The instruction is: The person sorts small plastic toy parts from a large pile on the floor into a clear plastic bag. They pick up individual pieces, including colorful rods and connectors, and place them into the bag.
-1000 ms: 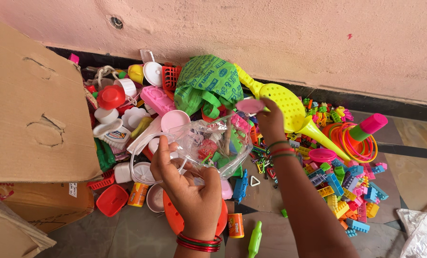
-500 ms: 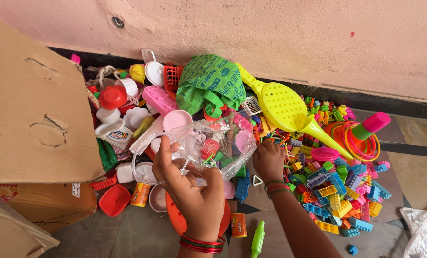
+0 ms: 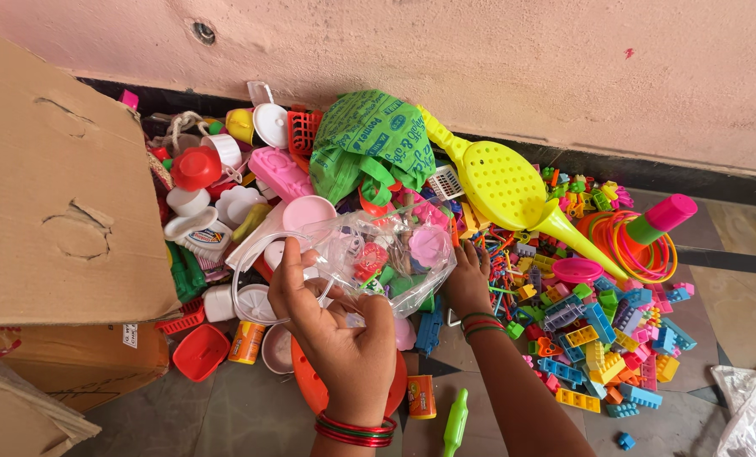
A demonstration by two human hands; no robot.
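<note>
At the far left a cardboard box (image 3: 60, 186) lies tipped on its side, its open end facing the heap of toys on the floor (image 3: 226, 415). Just beside its edge sit a red cap (image 3: 196, 167), a white brush (image 3: 198, 237) and a red dish (image 3: 200, 352).

The left hand (image 3: 336, 326) is partly closed, thumb and fingers pinching the near edge of a clear plastic bag (image 3: 382, 254). The bag is held just above the pile, its mouth toward the left hand and its body stretching away to the right and slightly upward in the picture, so its long axis runs roughly left to right. Inside it show small pieces, among them a pink round one and a red one. Below the left hand lies an orange plate (image 3: 310, 391), mostly covered by the wrist.

Behind the bag rests a green cloth bag (image 3: 369, 140), and right of that a yellow perforated paddle (image 3: 501, 182) with its handle pointing up-left toward the wall.

The right hand (image 3: 467, 279) reaches palm-down into the loose pieces just right of the bag, fingers curled; whether it grips anything I cannot tell, since the fingertips are buried. Further right spread coloured building bricks (image 3: 602, 338) and a stack of rings (image 3: 640, 245) on a pink-topped peg.
</note>
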